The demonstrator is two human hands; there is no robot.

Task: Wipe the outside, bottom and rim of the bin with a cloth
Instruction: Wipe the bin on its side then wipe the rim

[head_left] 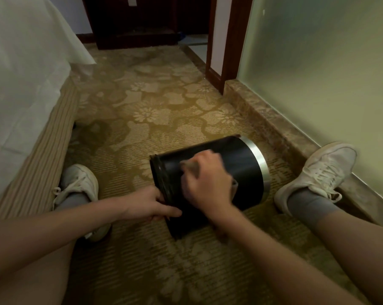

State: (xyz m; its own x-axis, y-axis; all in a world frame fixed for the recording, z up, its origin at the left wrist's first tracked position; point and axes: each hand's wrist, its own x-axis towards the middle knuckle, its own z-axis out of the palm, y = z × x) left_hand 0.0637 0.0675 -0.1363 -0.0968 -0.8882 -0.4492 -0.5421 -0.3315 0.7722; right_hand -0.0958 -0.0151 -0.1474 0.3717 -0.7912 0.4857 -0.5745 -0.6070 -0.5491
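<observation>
Head cam view, and here's how it looks from where I'm standing. The black cylindrical bin (241,164) lies on its side on the patterned gold carpet (142,111), between the seated person's feet. It's nearer the carpet's right edge, by the brown stone ledge (263,119).

The left hand (150,204) grips the bin's left end, thumb on the wall and fingers hooked over the edge. The right hand (206,183) is blurry, but it looks curled round a bunched greyish cloth (235,187), pressing it on the upper side wall.

My worry is that it's a round thing held at one end only. A hard push could roll it, or swing the end with the silver metal band (259,159) into that ledge. Also, the strip against the carpet probably gets skipped unless the bin's turned.
</observation>
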